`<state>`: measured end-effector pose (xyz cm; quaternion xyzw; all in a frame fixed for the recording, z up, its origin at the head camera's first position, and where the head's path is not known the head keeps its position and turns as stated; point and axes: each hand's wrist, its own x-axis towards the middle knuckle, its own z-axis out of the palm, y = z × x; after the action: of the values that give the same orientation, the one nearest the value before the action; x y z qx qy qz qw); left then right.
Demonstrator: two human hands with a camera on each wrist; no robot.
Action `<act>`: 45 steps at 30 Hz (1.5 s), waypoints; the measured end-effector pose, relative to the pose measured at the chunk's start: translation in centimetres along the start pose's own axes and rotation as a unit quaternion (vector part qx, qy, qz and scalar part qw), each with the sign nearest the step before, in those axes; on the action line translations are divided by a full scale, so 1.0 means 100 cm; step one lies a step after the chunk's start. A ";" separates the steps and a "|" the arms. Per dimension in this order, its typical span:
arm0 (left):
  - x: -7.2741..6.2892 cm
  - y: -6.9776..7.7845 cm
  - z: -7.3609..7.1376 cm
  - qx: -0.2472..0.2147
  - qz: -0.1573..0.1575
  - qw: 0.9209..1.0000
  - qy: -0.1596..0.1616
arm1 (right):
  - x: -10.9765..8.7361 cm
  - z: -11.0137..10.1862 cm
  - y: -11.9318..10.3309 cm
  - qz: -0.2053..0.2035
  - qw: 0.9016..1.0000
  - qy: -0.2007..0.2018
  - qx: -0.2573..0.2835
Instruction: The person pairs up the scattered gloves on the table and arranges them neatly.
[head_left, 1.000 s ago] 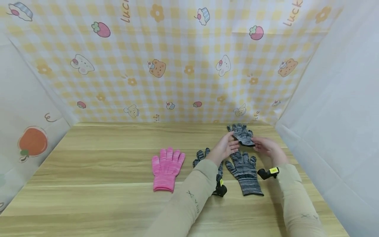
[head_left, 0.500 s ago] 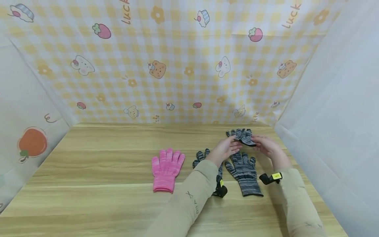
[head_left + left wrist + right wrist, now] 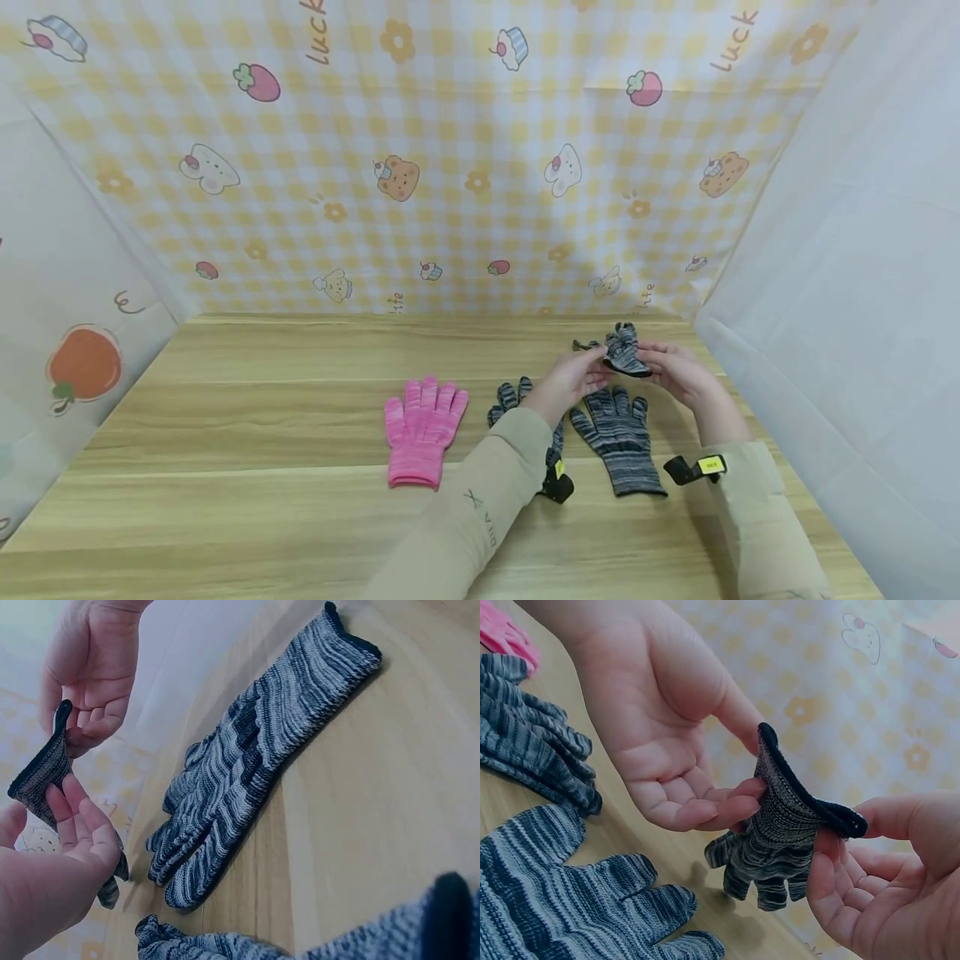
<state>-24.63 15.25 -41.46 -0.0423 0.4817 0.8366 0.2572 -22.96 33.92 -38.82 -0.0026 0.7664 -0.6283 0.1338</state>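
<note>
A grey-and-black striped knit glove (image 3: 626,352) hangs in the air between my two hands, its dark-edged cuff towards me. My left hand (image 3: 573,382) pinches one side of the cuff, and my right hand (image 3: 681,375) pinches the opposite side. In the right wrist view the held glove (image 3: 780,840) dangles fingers down, its cuff edge stretched between the two hands. Just below my hands a second striped glove (image 3: 626,446) lies flat on the table, fingers pointing away. A third striped glove (image 3: 512,395) is partly hidden under my left forearm.
A pink glove (image 3: 423,429) lies flat left of the striped ones on the wooden table (image 3: 247,417). A yellow checked cloth (image 3: 450,225) hangs behind the table. White cloth (image 3: 840,275) walls stand at both sides.
The held glove has swung from lying spread away from me to bunched and hanging, its cuff turned towards me. My left fingers have moved slightly right along it.
</note>
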 end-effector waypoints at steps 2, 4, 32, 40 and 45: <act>-0.001 -0.001 0.000 0.016 0.007 1.000 -0.001 | -0.004 0.002 -0.001 0.003 1.000 0.008 -0.004; -0.002 -0.002 0.000 0.031 0.012 0.999 0.004 | -0.008 0.004 -0.002 0.002 1.000 0.014 -0.009; -0.033 -0.015 -0.003 0.171 0.096 0.981 -0.004 | -0.051 0.013 -0.002 -0.032 0.998 0.054 -0.023; -0.043 -0.016 -0.006 0.180 0.116 0.977 0.004 | -0.059 0.018 -0.004 -0.056 0.996 0.057 0.028; -0.051 -0.015 -0.009 0.167 0.131 0.977 -0.006 | -0.064 0.022 -0.006 -0.056 0.996 0.059 0.041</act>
<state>-19.69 13.13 -41.48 0.0694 0.6147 0.7709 0.1520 -16.42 32.76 -37.35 -0.0035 0.7453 -0.6646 0.0531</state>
